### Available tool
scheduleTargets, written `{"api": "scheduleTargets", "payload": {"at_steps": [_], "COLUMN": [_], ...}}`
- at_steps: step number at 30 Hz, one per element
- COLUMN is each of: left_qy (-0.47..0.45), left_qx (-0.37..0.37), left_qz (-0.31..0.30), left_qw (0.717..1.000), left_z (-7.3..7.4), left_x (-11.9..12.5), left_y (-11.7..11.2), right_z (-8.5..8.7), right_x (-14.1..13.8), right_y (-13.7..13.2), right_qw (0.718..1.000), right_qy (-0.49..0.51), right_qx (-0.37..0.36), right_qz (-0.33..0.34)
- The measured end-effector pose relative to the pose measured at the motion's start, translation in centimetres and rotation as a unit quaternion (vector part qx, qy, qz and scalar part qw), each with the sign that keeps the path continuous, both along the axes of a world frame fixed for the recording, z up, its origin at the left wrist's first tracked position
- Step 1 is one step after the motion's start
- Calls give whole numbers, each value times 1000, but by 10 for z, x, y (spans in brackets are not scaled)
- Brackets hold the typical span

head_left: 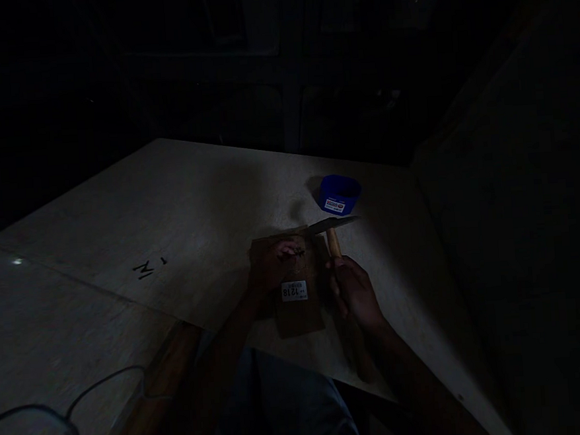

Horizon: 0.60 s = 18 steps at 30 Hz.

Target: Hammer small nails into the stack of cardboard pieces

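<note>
In dim light, my right hand (357, 289) is wrapped round the wooden handle of a hammer (334, 241). The hammer's dark metal head is raised at the far right corner of a brown cardboard piece (302, 319), which bears a white label (294, 291) printed 1218. My left hand (272, 265) rests over the cardboard's left part, thumb and fingers drawn together. Right at its fingertips are several small dark pieces (299, 251), possibly nails; darkness hides whether one is pinched.
A blue plastic container (339, 195) with a label stands beyond the hammer. Several thin dark pieces, like nails or screws (144, 267), lie on the pale table (188, 185) to the left. A cable (103, 382) curves across the lower left, near a wooden edge (166, 362).
</note>
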<state>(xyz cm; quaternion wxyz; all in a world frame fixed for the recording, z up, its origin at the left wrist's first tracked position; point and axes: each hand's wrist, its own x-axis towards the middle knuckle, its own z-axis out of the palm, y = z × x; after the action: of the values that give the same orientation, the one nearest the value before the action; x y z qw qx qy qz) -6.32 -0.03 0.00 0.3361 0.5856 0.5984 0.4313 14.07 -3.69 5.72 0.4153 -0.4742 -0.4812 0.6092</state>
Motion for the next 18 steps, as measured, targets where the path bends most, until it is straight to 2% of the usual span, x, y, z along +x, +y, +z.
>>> {"api": "scheduleTargets", "payload": {"at_steps": [5,8,13,18], "left_qy": [75,102,106,105], "left_qx": [29,48,41,32], "left_qz": [-12,4,9,-8], "left_qw": [997,994,993,994], "left_z": [2,0,1,8], "left_x": [5,9,9,6], "left_y": [0,1,2,4], "right_z": [-10,-10,-14,-21], "right_x": [-3,1,3,-6], "right_y": [5,5,1,-5], "right_qw": [996,995,997,999], "right_qy": [54,54,44,30], "right_qx": [-55,-66,-47,-27], "right_qz": [-45,-58,-49,-31]}}
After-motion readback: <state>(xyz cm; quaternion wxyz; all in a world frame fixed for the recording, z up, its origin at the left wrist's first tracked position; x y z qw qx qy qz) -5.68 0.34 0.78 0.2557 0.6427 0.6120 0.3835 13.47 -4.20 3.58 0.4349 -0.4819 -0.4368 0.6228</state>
